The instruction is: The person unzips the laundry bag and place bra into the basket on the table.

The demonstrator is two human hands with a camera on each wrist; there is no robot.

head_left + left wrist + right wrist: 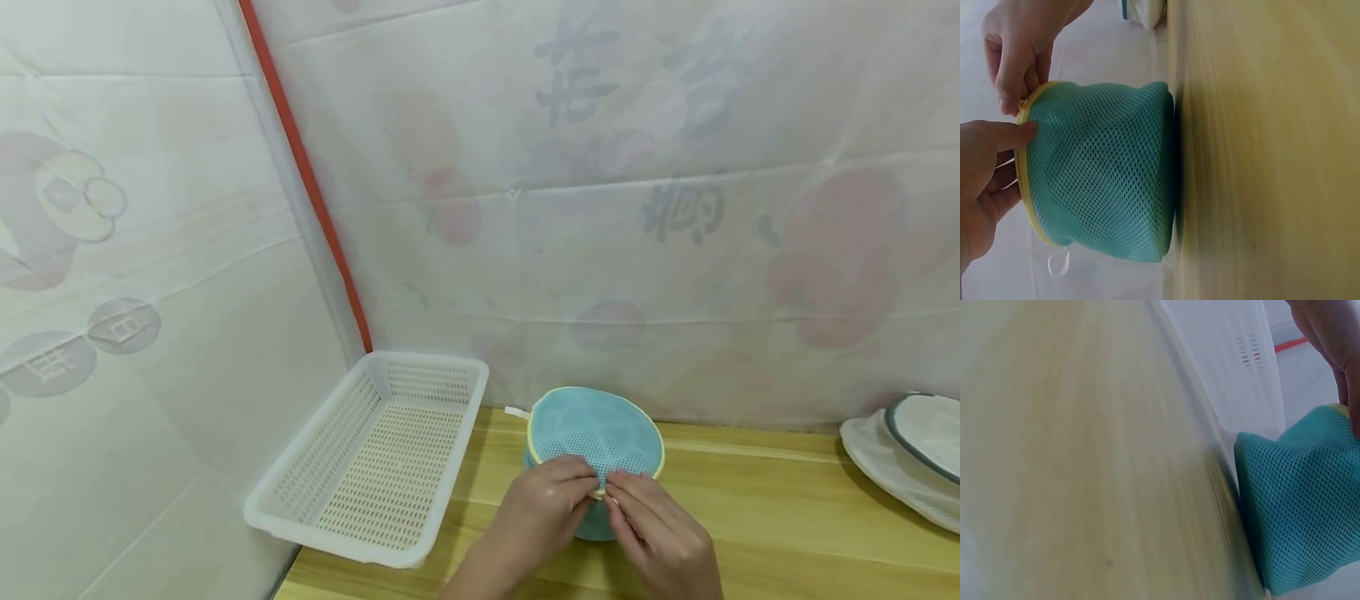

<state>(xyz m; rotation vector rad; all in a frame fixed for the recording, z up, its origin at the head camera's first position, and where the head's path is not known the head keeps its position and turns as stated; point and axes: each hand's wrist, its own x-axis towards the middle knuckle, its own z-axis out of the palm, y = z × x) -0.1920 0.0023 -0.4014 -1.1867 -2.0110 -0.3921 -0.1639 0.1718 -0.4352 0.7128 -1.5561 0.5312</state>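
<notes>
A round teal mesh laundry bag with yellow zipper trim stands upright on the wooden table, its top lying over the opening. At the near side of the rim, my left hand pinches the edge, with the thumb against the mesh side in the left wrist view. Just beside it, my right hand pinches the yellow zipper edge; the fingertips hide whatever small part lies between them. A white loop tag hangs from the bag's left side. In the right wrist view the teal mesh side is partly cut off.
To the left, a white perforated plastic basket overhangs the table edge. At the far right lie a white dish and a dark-rimmed bowl. A pale printed sheet covers the walls behind the wooden table.
</notes>
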